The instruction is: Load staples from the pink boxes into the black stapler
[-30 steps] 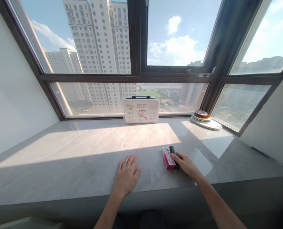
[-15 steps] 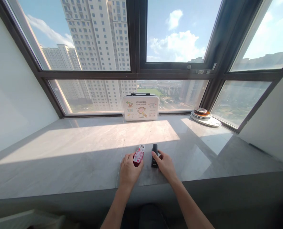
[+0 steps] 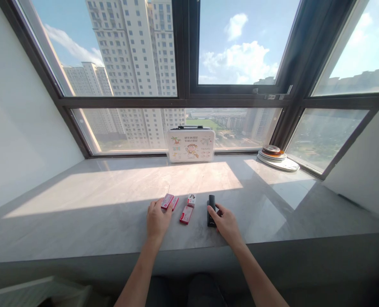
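My left hand (image 3: pixel 158 219) is closed with thumb and fingers around a small red-and-white box (image 3: pixel 167 201). A second small red box (image 3: pixel 175 203) lies against its right side, partly hidden by it. To the right of that hand, another red-and-white box (image 3: pixel 186 215) lies flat on the sill, its far end close to a small white box with a dark picture (image 3: pixel 191 200). My right hand (image 3: pixel 227 224) grips a black stapler (image 3: pixel 211 209) from the right, thumb on top. The stapler points away from me on the sill.
A grey marble window sill (image 3: pixel 96 230) spans the view, its front edge just before me. A white case with cartoon prints (image 3: pixel 191 146) stands against the window. Several stacked round lids or plates (image 3: pixel 277 158) sit in the right back corner.
My left hand has moved left, and two boxes now show there. One red-and-white box lies uncovered where that hand was. My right hand stays on the stapler. The view has shifted slightly.
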The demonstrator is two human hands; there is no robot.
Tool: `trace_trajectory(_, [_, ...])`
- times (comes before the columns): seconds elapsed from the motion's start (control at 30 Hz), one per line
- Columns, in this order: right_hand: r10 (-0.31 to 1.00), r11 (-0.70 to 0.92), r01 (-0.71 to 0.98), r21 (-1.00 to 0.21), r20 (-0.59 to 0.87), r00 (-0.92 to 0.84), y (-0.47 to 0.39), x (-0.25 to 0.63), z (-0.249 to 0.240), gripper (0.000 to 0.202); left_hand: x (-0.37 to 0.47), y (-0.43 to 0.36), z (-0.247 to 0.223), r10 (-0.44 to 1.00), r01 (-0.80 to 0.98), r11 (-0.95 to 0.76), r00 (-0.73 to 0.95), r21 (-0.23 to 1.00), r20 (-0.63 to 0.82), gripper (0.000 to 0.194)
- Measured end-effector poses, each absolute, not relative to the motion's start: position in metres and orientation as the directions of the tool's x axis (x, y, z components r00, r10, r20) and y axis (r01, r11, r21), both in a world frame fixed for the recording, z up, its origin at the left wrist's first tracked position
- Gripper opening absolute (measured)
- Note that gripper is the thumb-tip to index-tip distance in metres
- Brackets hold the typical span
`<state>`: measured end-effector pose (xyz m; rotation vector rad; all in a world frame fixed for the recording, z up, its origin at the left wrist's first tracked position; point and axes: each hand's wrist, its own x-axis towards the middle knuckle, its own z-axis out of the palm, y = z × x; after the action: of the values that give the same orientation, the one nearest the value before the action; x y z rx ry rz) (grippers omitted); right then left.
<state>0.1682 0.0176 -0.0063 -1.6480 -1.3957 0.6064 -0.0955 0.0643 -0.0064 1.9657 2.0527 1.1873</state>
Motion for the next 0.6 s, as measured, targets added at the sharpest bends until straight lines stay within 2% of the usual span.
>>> trace_trajectory(0.1, [0.957, -0.002, 0.509, -0.861, 0.146, 0.251, 0.017, 0.168, -0.006, 0.059, -0.109, 0.036, -0.014, 0.848, 0.880, -0.044, -0.217, 0.474, 0.483, 0.037])
trace_trajectory(0.3, [0.956, -0.007, 0.508, -0.862, 0.142, 0.255, 0.012, 0.165, -0.005, 0.058, -0.109, 0.018, -0.017, 0.896, 0.958, 0.006, -0.132, 0.285, 0.423, 0.037])
trace_trajectory(0.43, [0.956, -0.012, 0.516, -0.856, 0.141, 0.257, 0.009, 0.167, -0.006, 0.059, -0.096, 0.034, -0.007, 0.909, 0.967, 0.021, -0.124, 0.253, 0.399, 0.041])
trace_trajectory(0.53, [0.952, -0.007, 0.527, -0.850, 0.156, 0.264, 0.006, 0.168, -0.010, 0.058, -0.084, 0.033, -0.001, 0.874, 0.961, 0.000, -0.135, 0.277, 0.467, 0.043])
trace_trajectory(0.6, [0.949, 0.000, 0.536, -0.844, 0.169, 0.267, 0.004, 0.169, -0.012, 0.057, -0.071, 0.027, 0.000, 0.857, 0.954, -0.076, -0.087, 0.291, 0.507, 0.040])
